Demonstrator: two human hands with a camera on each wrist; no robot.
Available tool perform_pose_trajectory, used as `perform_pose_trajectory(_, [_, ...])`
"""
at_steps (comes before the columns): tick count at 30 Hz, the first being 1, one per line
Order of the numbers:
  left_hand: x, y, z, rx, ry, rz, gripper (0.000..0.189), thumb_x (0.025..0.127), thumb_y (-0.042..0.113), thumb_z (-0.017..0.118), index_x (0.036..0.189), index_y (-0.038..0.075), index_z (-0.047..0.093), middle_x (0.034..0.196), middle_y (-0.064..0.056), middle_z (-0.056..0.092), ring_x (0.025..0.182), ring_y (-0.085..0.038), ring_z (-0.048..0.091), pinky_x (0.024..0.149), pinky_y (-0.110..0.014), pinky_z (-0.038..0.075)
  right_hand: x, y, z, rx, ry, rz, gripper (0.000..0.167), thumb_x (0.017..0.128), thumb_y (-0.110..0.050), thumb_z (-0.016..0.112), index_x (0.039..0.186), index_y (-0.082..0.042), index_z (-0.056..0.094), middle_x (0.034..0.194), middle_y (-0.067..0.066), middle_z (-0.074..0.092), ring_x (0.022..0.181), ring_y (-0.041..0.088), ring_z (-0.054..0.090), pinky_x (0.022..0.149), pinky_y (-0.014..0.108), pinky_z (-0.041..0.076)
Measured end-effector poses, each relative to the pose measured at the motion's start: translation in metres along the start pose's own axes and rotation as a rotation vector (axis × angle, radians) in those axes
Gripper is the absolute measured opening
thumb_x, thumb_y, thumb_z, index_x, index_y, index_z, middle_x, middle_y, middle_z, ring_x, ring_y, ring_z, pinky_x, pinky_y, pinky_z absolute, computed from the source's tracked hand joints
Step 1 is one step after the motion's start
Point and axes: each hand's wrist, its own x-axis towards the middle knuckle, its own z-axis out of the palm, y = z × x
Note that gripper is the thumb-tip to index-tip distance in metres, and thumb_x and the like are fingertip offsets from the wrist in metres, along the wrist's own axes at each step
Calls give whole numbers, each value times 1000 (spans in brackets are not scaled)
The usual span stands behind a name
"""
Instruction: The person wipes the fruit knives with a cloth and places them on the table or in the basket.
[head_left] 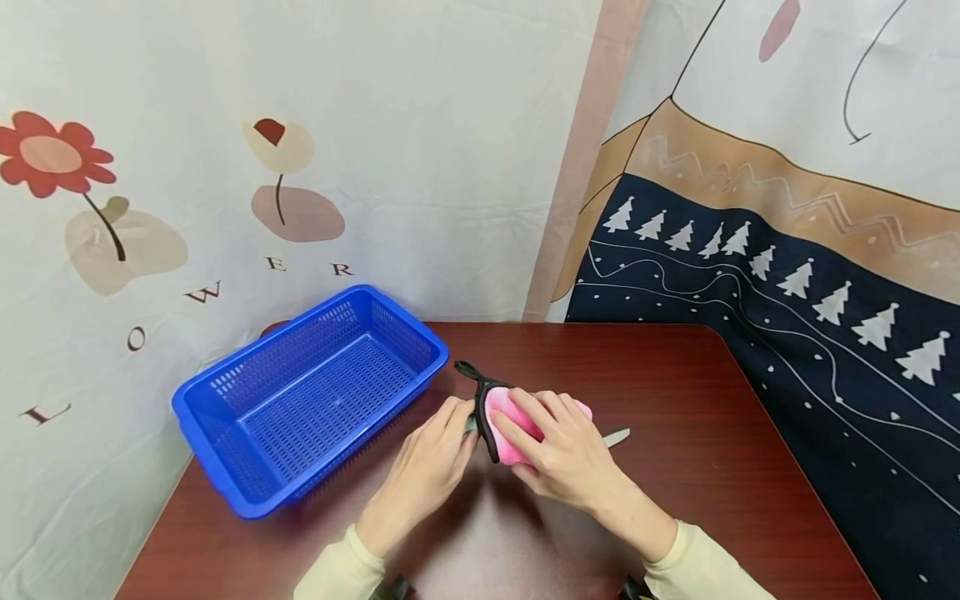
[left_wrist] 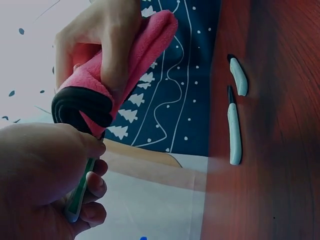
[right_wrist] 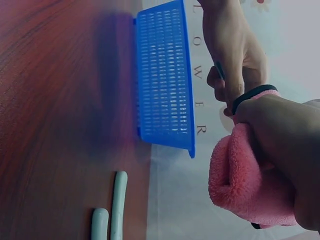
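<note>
My left hand (head_left: 435, 450) grips the slim green-and-white handle (left_wrist: 77, 197) of a tool. A fluffy pink cloth (head_left: 504, 404) with black edging and a black hanging loop (head_left: 467, 369) is folded over the tool's other end, which is hidden, so its kind cannot be told. My right hand (head_left: 558, 442) holds the cloth around that end, thumb and fingers pressed into the folds. Both hands are close together above the table. Beyond them on the tabletop lie two pale green handles with dark ends, a longer one (left_wrist: 234, 132) and a shorter-looking one (left_wrist: 239, 77).
A blue perforated plastic basket (head_left: 442, 354) stands at the left of the reddish-brown wooden table (head_left: 660, 375), with nothing seen inside. Printed fabric (head_left: 450, 167) with flowers, letters and trees hangs behind and to the right of the table.
</note>
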Motion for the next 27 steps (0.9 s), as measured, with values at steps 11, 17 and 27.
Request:
perform_pose_trajectory(11, [-3,0,0,3,1,-11,29,101,5,81,127,4,69,111,-4,70,86,-15,71,71,-34,62,-2,2,0,-42,-9,22,77,72,-37,101,142,-18,75,139,17,72,106,30,63,85,44,57])
perform_pose_trajectory(17, [-4,0,-1,-2,-6,-21,26,103,8,78,127,8,69,108,-1,67,81,-12,66,67,-33,60,-4,6,-1,-44,-15,37,75,72,-35,101,141,-18,76,139,18,71,105,31,63,85,45,57])
perform_pose_trajectory(27, [-4,-3,-2,15,-6,-12,25,104,10,78,127,9,69,106,0,66,77,-10,60,63,-29,55,-9,17,-4,-43,-21,80,76,71,-28,101,141,-16,75,138,19,71,104,32,63,86,47,57])
